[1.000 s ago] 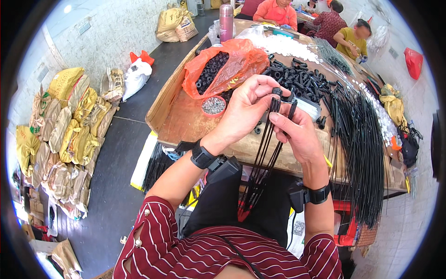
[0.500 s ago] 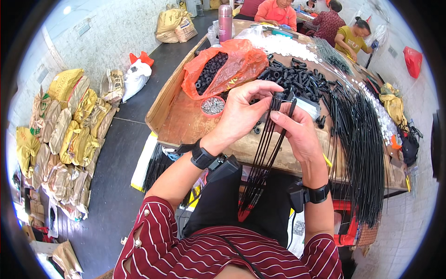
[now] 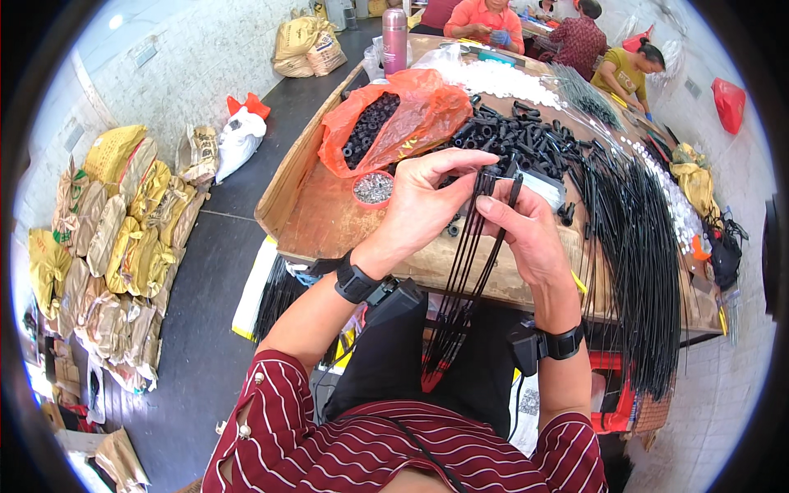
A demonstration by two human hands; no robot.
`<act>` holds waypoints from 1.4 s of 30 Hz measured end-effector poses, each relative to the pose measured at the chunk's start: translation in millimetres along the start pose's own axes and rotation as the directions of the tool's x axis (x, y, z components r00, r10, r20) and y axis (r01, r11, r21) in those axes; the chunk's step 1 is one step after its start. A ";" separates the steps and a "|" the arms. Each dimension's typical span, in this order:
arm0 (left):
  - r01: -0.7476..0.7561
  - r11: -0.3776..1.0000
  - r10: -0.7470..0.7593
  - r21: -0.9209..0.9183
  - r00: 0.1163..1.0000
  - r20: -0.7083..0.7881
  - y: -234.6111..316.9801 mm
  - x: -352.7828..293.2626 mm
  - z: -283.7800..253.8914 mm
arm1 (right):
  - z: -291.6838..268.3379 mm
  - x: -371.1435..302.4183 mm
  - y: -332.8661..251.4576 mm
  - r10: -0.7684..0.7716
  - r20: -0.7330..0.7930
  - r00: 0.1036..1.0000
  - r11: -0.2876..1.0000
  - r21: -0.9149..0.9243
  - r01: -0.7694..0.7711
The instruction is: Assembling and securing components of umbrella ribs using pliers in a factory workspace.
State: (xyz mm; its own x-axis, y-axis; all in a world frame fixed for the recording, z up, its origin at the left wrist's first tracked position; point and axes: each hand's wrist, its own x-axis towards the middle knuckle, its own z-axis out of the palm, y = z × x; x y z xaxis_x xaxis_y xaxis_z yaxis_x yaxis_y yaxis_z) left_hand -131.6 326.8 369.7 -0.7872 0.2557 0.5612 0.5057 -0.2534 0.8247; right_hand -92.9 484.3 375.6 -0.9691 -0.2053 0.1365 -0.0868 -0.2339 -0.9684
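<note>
Black thin rods (image 3: 462, 279) are in both hands, top ends up over the near edge of the wooden table (image 3: 304, 201), lower lengths hanging down over the dark-trousered lap. Left hand (image 3: 423, 197): thumb and index finger pinched on the upper ends of the bunch, other fingers curled, partly hidden. Right hand (image 3: 526, 234): thumb pressed across the rods just below the left fingertips, fingers behind; one thicker-looking strand stands a bit apart from the rest, near the right index finger. Hands close together, both clamped on the rods; can't tell how many rods each one carries. Small dark pieces sit at the rod tops, too small to make out. Each wrist wears a black strap with a boxy module. Around the hands: red plastic bag (image 3: 436, 103) open beyond the left hand, black rings (image 3: 371, 127) inside; round red dish (image 3: 371, 205) of small metal bits just beside the left hand; pile of black tubular parts (image 3: 526, 135) beyond both hands; clear box (image 3: 546, 191) just behind the right hand, partly covered by it. Long black strands (image 3: 637, 255) lie to the right, drooping over the table edge. White pieces (image 3: 514, 85) spread farther back, pink flask (image 3: 394, 41) at far left.
</note>
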 end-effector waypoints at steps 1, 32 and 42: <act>0.000 1.000 0.000 -0.001 1.000 0.001 0.3 -0.3 0.9 | 0.2 -0.2 -1.0 0.001 -0.003 1.000 1.000 0.006 -0.001; 0.279 0.813 -0.255 -0.510 0.960 0.119 1.1 -1.5 -5.3 | 9.8 -13.1 -7.0 -0.011 -0.042 0.999 1.000 0.006 0.012; 0.415 0.719 -0.289 -0.557 0.908 0.304 -8.6 4.1 -14.1 | -13.0 -11.4 -0.5 0.029 0.062 0.998 0.996 -0.087 -0.023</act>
State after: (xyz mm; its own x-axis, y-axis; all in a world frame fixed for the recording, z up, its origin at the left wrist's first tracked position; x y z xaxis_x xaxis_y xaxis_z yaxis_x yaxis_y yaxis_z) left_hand -144.2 316.9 363.9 -0.7531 0.5891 0.2928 -0.1601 -0.5958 0.7870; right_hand -84.8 499.1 371.8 -0.9550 -0.2706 0.1212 -0.0839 -0.1455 -0.9858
